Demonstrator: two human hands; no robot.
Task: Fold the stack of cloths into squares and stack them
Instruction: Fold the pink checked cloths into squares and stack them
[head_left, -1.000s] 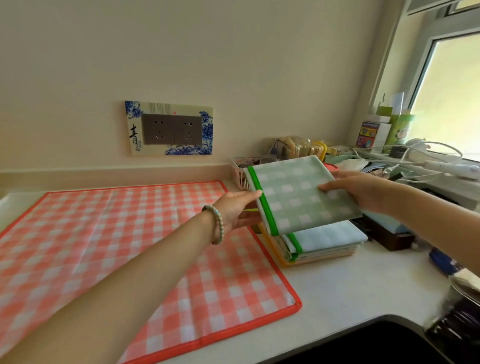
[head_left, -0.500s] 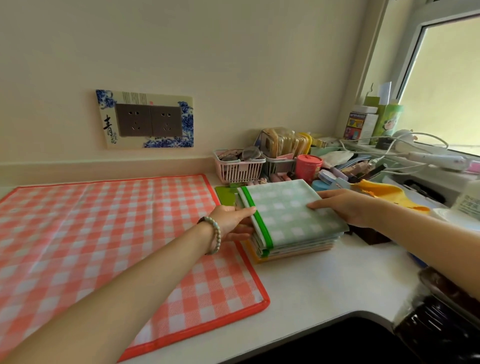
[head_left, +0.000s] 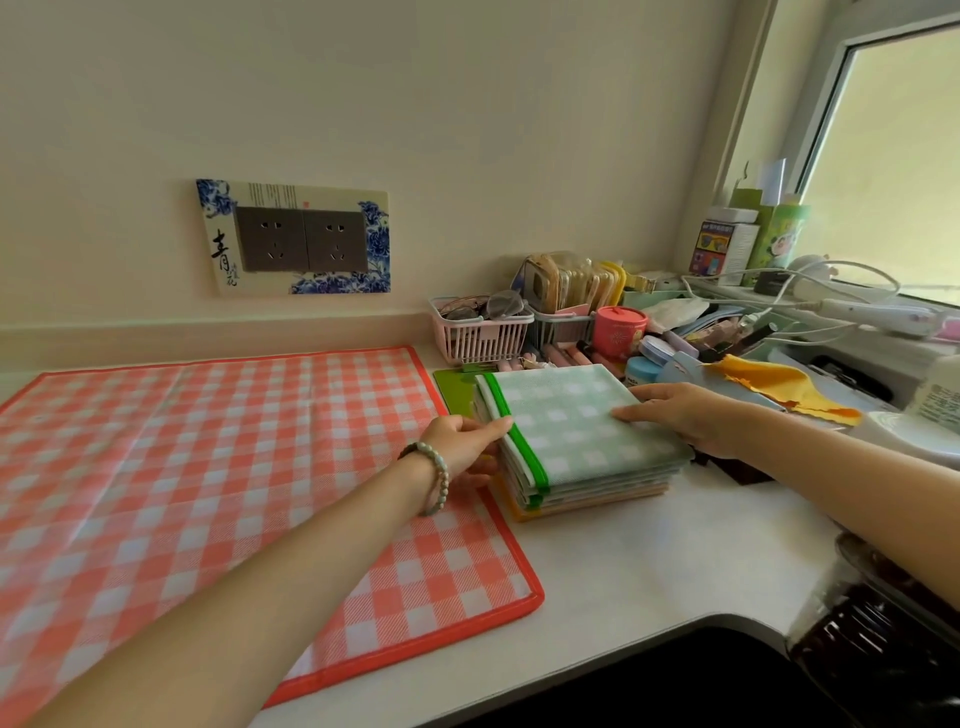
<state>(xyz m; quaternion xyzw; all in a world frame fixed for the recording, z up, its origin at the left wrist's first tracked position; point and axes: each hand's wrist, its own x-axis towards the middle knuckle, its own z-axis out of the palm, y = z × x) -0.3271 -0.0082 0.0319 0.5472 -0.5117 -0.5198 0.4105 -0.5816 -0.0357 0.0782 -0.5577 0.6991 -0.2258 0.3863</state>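
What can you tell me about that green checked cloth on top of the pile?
The green cloth is pale green-and-white check with a bright green border along its left edge. It looks like thin woven fabric, folded flat into a square. It lies on top of the stack on the white counter. The left hand touches its left edge; the right hand rests on its right side.

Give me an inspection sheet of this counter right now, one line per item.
Surface: white counter, red checked cloth spread flat on it.
Job's things: stack of folded cloths, green checked cloth on top.
Clutter: pink basket, pink jar, yellow cloth.
Hands: left hand at the stack's left edge, right hand flat on top.
Cables: white cables by the window.
Surroundings: wall socket, window.
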